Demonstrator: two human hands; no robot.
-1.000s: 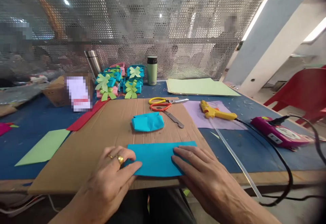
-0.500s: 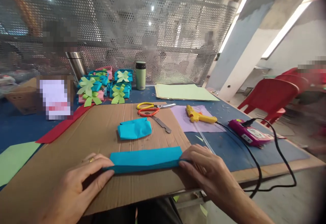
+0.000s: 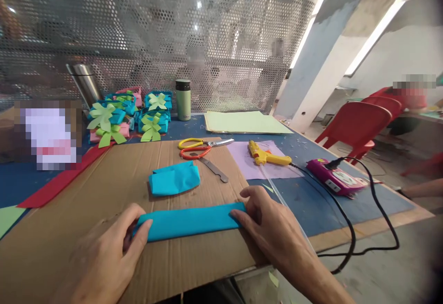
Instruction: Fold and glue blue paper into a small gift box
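A folded strip of bright blue cloth-like material (image 3: 192,222) lies lengthwise before me on a cardboard sheet (image 3: 114,181). My left hand (image 3: 117,244) pinches its left end between thumb and fingers. At the right end, my right hand (image 3: 266,225) presses the strip with its thumb, the index finger bent above and behind. Just beyond the strip sits a small blue folded pouch (image 3: 175,179), its upper edge uneven. Behind that pouch, scissors with one yellow and one orange handle (image 3: 197,148) lie beside a flat grey metal blade (image 3: 214,170).
Right of the cardboard, a yellow glue gun (image 3: 266,155) rests on a lilac sheet (image 3: 238,156); its cord runs to a magenta power strip (image 3: 332,179). Blue and pink pieces with green bows (image 3: 152,124), a green bottle (image 3: 183,101) and pale green sheets (image 3: 242,122) stand farther back.
The strip's upper layer has come down over its lower fold, so it looks narrower and flatter. My right thumb now lies on top of it. The view has turned slightly right.
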